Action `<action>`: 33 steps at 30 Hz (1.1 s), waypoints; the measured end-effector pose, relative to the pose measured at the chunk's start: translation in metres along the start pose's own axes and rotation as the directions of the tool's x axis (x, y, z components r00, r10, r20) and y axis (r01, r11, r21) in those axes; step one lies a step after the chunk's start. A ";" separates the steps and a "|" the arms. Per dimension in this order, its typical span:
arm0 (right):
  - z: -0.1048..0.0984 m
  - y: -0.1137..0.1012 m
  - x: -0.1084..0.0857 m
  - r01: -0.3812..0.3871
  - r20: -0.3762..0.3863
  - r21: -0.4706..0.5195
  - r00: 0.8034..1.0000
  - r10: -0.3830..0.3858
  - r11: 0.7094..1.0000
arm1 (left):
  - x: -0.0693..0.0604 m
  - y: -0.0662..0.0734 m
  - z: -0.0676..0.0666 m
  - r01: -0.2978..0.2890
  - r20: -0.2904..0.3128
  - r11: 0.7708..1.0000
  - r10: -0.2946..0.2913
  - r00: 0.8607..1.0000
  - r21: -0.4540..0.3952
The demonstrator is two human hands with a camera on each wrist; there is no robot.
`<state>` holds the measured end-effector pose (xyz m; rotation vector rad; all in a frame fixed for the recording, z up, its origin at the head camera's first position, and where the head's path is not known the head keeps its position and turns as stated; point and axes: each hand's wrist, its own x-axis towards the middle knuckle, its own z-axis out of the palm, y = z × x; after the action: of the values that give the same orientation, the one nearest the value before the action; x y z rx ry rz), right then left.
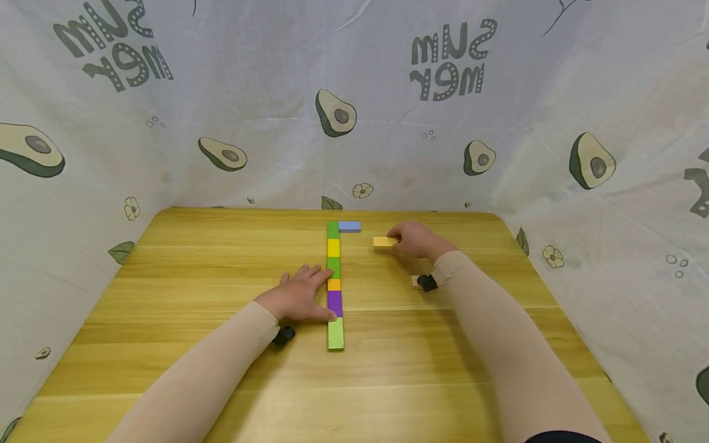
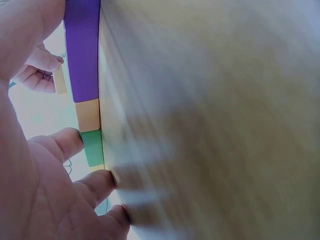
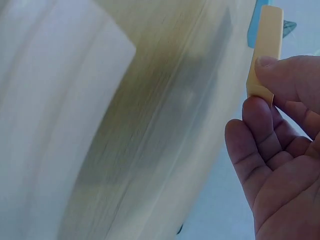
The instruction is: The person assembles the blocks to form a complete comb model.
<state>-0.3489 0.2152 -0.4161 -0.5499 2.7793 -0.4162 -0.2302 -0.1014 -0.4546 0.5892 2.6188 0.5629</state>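
Note:
Colored blocks lie end to end in a straight line on the table, among them a purple block (image 1: 335, 303), a light green block (image 1: 335, 334) at the near end and a yellow block (image 1: 333, 248). My left hand (image 1: 299, 295) lies along the line's left side, fingers spread, its thumb and a fingertip touching the blocks. Off the far end, a blue block (image 1: 349, 227) sticks out to the right. My right hand (image 1: 415, 239) pinches a light orange block (image 3: 267, 45) by one end, between thumb and fingers, right of the line.
A pale wooden block (image 1: 415, 282) sits by the right wrist, partly hidden behind the black wrist camera (image 1: 427, 283). White printed cloth (image 1: 277, 154) hangs round the back and sides of the wooden table (image 1: 221, 246). In the right wrist view, a large pale shape blurs the left side.

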 end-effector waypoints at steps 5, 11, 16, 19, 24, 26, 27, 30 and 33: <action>0.003 -0.004 0.003 -0.008 0.004 0.030 1.000 0.008 1.000 | 0.000 0.001 -0.001 0.005 0.005 1.000 -0.005 1.000 0.000; 0.006 -0.007 0.003 -0.014 0.011 0.048 1.000 0.013 0.999 | -0.001 0.001 -0.002 0.003 0.005 1.000 -0.003 1.000 -0.002; 0.007 -0.009 0.002 -0.009 0.013 0.060 1.000 0.008 0.998 | -0.002 0.001 -0.001 0.004 0.007 1.000 -0.004 1.000 -0.009; 0.009 -0.010 0.002 -0.020 0.018 0.077 1.000 0.019 0.997 | -0.002 0.001 -0.002 0.002 0.007 1.000 -0.002 1.000 -0.013; 0.011 -0.011 0.003 -0.045 0.029 0.080 0.999 0.043 0.996 | -0.002 0.002 -0.001 -0.001 0.004 1.000 0.001 1.000 -0.011; 0.011 -0.012 0.002 -0.054 0.031 0.080 0.998 0.051 0.995 | -0.003 0.002 -0.001 -0.002 0.001 1.000 0.002 1.000 -0.010; 0.011 -0.012 0.002 -0.058 0.032 0.082 0.998 0.055 0.995 | -0.002 0.002 -0.001 -0.002 0.000 1.000 0.002 1.000 -0.008; 0.011 -0.012 0.001 -0.064 0.033 0.082 0.998 0.061 0.995 | -0.002 0.001 -0.001 -0.002 0.000 1.000 0.002 1.000 -0.008; 0.012 -0.012 0.001 -0.059 0.032 0.073 0.998 0.056 0.996 | -0.002 0.001 -0.001 -0.002 0.000 1.000 0.002 1.000 -0.008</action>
<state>-0.3421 0.2017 -0.4233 -0.4543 2.7311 -0.4910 -0.2287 -0.1018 -0.4523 0.5894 2.6145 0.5743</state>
